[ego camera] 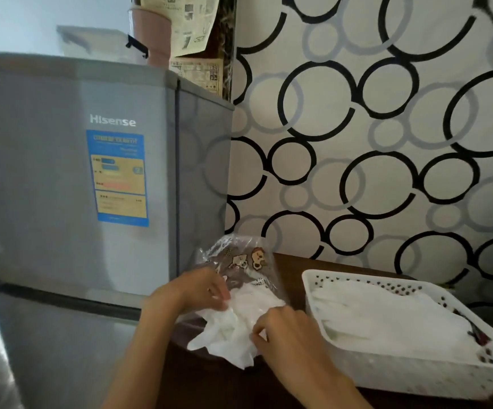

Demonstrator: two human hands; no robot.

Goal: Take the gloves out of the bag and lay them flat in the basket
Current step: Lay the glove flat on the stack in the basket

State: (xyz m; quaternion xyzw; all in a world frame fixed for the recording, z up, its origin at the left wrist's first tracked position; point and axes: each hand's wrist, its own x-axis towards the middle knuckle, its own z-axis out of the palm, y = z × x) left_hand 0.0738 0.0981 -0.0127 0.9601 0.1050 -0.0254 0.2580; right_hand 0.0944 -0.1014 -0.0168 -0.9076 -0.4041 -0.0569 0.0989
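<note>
A grey fridge (71, 178) fills the nine o'clock side, a blue and yellow label (120, 178) on its door. A wall covering printed with black and grey rings (386, 128) takes up the three o'clock side. Below it, a dark brown table (291, 270) runs along the bottom.

At four o'clock on the table sits a white perforated basket (416, 376), and a layer of thin white gloves (392, 314) lies spread flat inside it, nearly covering its floor.

Just left of the basket, around six o'clock, a clear plastic bag (239, 258) with small cartoon pictures near its top stands partly upright. A bunch of gloves (233, 326) spills from its mouth toward the camera: milky white, filmy, crumpled, with loose ends trailing over the table edge.

The left hand (201, 287) grips the bag at its opening, fingers curled over the plastic and the glove bunch. The right hand (286, 335) pinches the crumpled gloves between thumb and fingertips at the bunch's right side.
</note>
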